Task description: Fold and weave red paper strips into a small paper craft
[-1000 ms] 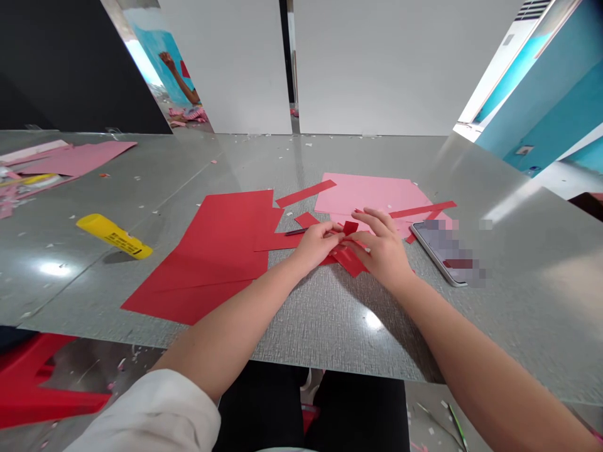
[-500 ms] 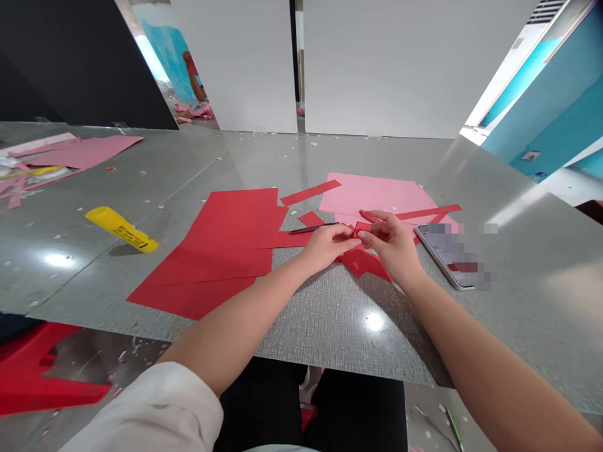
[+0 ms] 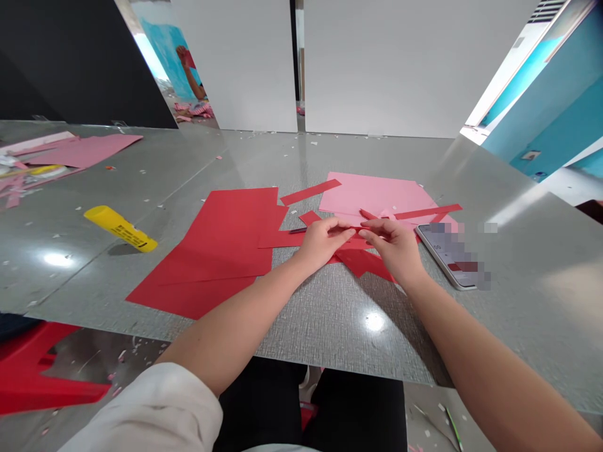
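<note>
Here's the grey table (image 3: 306,320), broad and glossy, running back to a tall white panel (image 3: 414,69). Large red sheets (image 3: 226,229) lie flat and overlapping to the left, and a pink sheet (image 3: 372,188) lies beyond the fingers. In the middle, both hands are at work, close together but apart from each other: the left hand (image 3: 325,243) pinches with thumb and fingers, and the right hand (image 3: 396,246) does the same, both gripping one small red piece. To the right sits the phone (image 3: 443,251), screen up, part of it blurred out, near the right hand. Far left, the yellow tube (image 3: 120,229) stands well clear of the action. A loose red strip (image 3: 311,192) touches the pink sheet, red offcuts (image 3: 370,263) spread beneath the hands, and the pen (image 3: 298,230) pokes out, its far end covered by the left hand.

And now the small red piece (image 3: 358,229) itself, just above the offcuts between the two pinches: it's a thin red sliver, most of it hidden by fingertips. Half a second ago it shows a squarish face; now only that narrow edge. More of the pen is covered too, while the red sheets haven't budged.
</note>
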Motion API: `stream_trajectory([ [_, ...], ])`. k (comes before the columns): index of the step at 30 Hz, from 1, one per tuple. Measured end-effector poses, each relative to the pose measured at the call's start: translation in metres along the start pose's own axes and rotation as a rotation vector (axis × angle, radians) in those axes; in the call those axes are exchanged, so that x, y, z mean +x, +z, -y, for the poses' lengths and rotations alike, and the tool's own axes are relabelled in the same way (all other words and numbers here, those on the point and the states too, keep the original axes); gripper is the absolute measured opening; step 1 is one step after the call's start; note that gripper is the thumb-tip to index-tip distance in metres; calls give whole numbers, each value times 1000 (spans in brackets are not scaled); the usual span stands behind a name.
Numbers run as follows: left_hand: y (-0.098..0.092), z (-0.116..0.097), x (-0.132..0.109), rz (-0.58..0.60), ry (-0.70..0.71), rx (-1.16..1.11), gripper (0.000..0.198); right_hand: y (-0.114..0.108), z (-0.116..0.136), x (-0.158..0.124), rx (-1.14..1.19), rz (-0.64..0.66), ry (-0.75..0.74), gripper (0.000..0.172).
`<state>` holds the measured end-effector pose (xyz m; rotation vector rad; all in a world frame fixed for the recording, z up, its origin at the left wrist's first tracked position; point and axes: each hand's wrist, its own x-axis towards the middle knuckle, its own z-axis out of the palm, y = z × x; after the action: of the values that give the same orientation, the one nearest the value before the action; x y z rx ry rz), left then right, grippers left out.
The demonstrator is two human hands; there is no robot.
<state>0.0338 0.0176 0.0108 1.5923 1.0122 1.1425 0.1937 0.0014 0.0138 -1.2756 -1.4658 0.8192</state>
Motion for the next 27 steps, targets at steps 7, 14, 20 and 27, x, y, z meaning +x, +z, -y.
stream_trajectory([
  [7,-1,-1,-1,7,2,35,14,-3,0,0,-73,-61,-22,18],
  [14,0,-3,-1,2,-15,-4,15,-3,-1,0,-155,-71,-96,15],
  [20,-2,-2,0,-41,6,-10,12,-1,0,-1,-70,-12,-46,22],
  [27,-2,-3,-1,-42,-10,-18,16,0,1,-1,48,-15,37,15],
])
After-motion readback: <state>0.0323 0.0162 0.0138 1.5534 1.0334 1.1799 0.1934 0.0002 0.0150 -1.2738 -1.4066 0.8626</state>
